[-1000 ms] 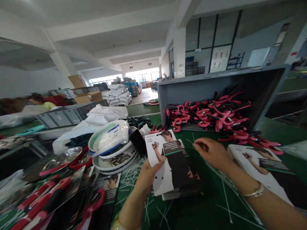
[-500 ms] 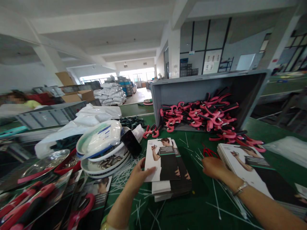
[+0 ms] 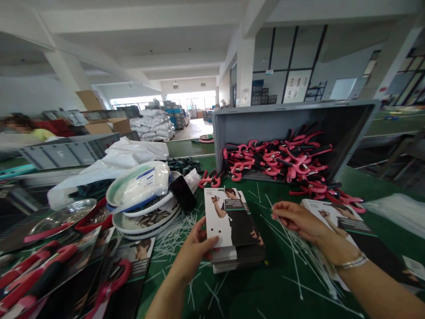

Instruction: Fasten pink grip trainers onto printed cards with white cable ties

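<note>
My left hand (image 3: 198, 246) is closed on the left edge of the top printed card (image 3: 217, 230), its thumb lying over the face. This card, with two small holes, rests on a stack of similar cards (image 3: 226, 265). To the right of the stack, my right hand (image 3: 295, 219) is raised above the table with thumb and fingers pinched together. A thin white cable tie (image 3: 269, 201) seems to stick out at its fingertips. Loose white cable ties (image 3: 299, 248) lie beneath that hand. A second card stack (image 3: 360, 241) stands beside my right forearm, partly covered by it.
A grey crate (image 3: 295, 106) on its side spills red-and-black spring clamps (image 3: 282, 155). At left are stacked bowls with metal parts (image 3: 151, 221), a phone (image 3: 183, 194), more cable ties (image 3: 174, 230), and clamps on cards (image 3: 111, 285). Another person (image 3: 25, 126) is at far left.
My right hand has lifted from the cable ties and moved slightly left, fingers pinched. My left hand stays at the card stack; the top card has shifted slightly, and its holes now show.
</note>
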Action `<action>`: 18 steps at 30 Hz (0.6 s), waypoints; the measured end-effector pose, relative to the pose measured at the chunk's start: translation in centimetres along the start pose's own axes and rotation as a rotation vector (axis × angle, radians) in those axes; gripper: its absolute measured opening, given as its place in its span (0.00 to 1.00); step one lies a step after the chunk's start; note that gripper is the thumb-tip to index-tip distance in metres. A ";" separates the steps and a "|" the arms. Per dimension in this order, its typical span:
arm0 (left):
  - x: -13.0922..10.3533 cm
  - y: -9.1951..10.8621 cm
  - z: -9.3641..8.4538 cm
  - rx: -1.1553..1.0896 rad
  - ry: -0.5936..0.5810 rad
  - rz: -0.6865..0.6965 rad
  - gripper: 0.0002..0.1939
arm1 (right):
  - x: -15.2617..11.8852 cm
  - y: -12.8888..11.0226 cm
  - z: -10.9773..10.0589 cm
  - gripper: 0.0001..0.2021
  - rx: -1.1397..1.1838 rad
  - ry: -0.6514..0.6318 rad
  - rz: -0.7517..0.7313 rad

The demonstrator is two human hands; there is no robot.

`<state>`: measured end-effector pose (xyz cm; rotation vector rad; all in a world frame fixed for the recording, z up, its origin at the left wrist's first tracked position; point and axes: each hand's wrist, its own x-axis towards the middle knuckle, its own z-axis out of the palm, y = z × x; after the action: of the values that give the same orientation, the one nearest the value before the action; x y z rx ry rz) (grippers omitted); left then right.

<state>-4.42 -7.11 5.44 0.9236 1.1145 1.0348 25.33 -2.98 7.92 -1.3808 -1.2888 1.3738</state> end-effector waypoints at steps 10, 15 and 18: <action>0.0 -0.4 -0.2 -0.074 -0.018 0.005 0.39 | -0.3 -2.2 6.3 0.20 0.164 -0.183 -0.027; 0.0 -0.5 0.0 -0.110 -0.003 0.052 0.35 | -1.4 -2.8 7.7 0.14 -0.040 -0.279 -0.101; -0.2 -0.2 0.1 -0.121 0.001 0.079 0.34 | -2.5 -3.2 8.2 0.09 -0.496 -0.293 -0.350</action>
<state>-4.30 -7.39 5.38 0.8761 1.0117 1.1543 17.11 -5.87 10.61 -1.2033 -2.0621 1.0794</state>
